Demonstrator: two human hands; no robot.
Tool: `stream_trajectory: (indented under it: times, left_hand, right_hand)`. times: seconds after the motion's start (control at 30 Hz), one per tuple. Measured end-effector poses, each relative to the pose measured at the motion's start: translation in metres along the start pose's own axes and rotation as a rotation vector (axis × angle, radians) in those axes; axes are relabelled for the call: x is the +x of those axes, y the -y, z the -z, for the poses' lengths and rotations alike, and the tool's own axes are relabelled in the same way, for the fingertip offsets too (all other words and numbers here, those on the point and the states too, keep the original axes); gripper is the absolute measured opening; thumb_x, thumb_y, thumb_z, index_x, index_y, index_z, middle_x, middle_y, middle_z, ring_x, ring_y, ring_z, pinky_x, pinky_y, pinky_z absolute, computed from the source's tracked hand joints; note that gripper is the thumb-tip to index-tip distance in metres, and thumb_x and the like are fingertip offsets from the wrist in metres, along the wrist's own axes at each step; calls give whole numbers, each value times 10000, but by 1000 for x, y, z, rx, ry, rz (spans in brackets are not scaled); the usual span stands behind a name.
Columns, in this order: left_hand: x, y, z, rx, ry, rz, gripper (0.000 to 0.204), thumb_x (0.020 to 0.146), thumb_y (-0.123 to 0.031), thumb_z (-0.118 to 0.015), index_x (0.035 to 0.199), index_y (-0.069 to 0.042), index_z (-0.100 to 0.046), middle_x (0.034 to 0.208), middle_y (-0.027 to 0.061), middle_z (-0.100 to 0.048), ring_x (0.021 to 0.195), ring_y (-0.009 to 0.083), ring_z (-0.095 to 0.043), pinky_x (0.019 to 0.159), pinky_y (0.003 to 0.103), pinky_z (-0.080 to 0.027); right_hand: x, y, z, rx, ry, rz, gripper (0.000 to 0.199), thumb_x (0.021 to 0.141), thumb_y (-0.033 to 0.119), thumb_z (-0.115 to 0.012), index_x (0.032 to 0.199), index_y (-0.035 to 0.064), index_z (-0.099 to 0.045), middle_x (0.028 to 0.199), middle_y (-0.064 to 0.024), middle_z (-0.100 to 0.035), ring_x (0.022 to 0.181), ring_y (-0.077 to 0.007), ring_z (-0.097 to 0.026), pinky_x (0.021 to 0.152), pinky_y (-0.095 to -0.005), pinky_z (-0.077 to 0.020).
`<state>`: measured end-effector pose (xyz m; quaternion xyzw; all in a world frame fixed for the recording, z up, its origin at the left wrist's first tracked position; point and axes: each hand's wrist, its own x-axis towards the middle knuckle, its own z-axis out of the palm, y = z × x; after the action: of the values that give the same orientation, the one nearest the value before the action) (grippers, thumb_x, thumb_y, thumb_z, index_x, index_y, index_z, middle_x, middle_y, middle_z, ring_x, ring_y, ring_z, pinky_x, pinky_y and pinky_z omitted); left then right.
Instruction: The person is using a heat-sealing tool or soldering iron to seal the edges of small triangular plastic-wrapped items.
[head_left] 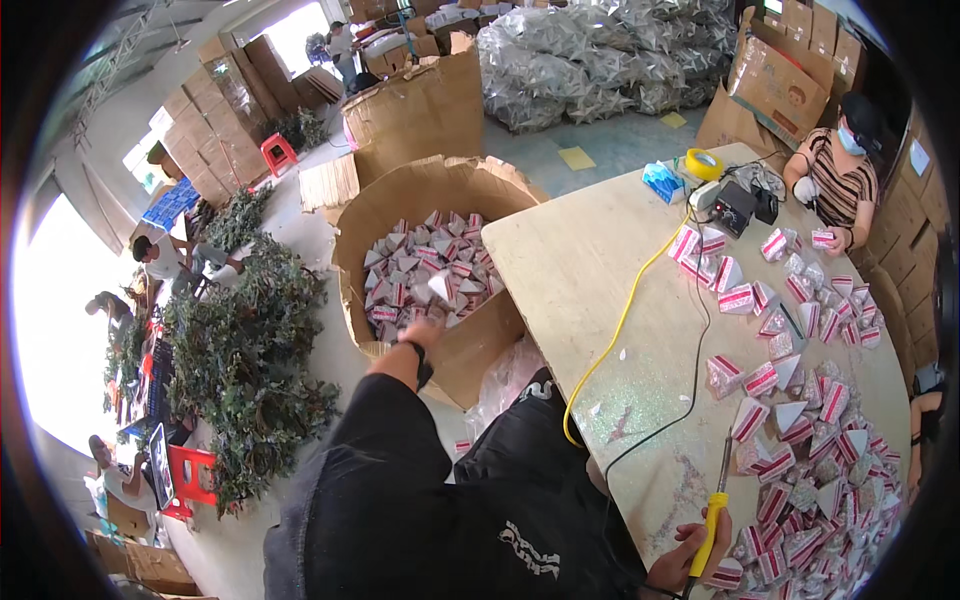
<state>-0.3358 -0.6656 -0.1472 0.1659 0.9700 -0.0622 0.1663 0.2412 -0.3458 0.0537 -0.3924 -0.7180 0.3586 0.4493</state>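
My left hand (pixel 424 332) reaches over the near rim of a big round cardboard bin (pixel 350 265). Its fingers look stretched out and slightly blurred. Just beyond them is a blurred pale wedge-shaped packet (pixel 441 285), seemingly apart from the hand. Many similar white packets with pink-red bands (pixel 405 262) fill the bin's bottom. At the table's near edge, my right hand (pixel 690 553) is closed around the yellow handle of a soldering iron (pixel 712 535), its metal tip pointing up and away. Beside that tip lies a heap of the banded packets (pixel 800 480).
A yellow cable (pixel 625 350) and a black cord (pixel 690 400) cross the pale table (pixel 560 260). Yellow tape (pixel 703 163) and a black box (pixel 733 207) sit at its far end. A masked co-worker (pixel 848 175) handles packets there. Green garlands (pixel 245 370) cover the floor at left.
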Motion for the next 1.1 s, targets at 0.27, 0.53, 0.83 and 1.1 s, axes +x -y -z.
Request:
stream_trajectory:
  times: [0.27, 0.53, 0.83, 1.1]
  left_hand:
    - [-70, -111, 5, -328, -145, 258, 699, 990, -535, -256, 1082, -22, -722, 1132, 199, -696, 1124, 392, -635, 1116, 593, -268]
    - [-1, -26, -66, -60, -170, -427, 316, 983, -280, -409, 1189, -86, -549, 974, 236, -695, 865, 418, -692, 722, 538, -551]
    - [61, 23, -87, 20, 93, -489, 350, 964, -231, -339, 1178, -8, -503, 1146, 364, -596, 1127, 495, -573, 945, 606, -437]
    - [-21, -81, 30, 97, 323, -37, 640, 961, -449, -250, 1389, -34, -482, 1428, 306, -449, 1368, 406, -419, 1139, 472, -324]
  right_hand:
    - [-2, 7, -4, 16, -137, -44, 351, 927, 153, -646, 1220, -36, -606, 942, -177, -693, 660, -240, -627, 601, -330, -521]
    - [-9, 5, -9, 30, 14, 120, 324, 991, 86, -476, 1293, -21, -527, 1210, -205, -660, 627, -133, -607, 580, -237, -485]
    - [-10, 10, 3, -7, -14, 100, 273, 911, -33, -555, 1180, -11, -599, 1116, -179, -696, 692, -172, -683, 655, -286, -552]
    - [-24, 6, 17, -99, -101, 54, 288, 889, -53, -573, 1166, 13, -612, 1091, -177, -699, 695, -181, -686, 662, -282, -550]
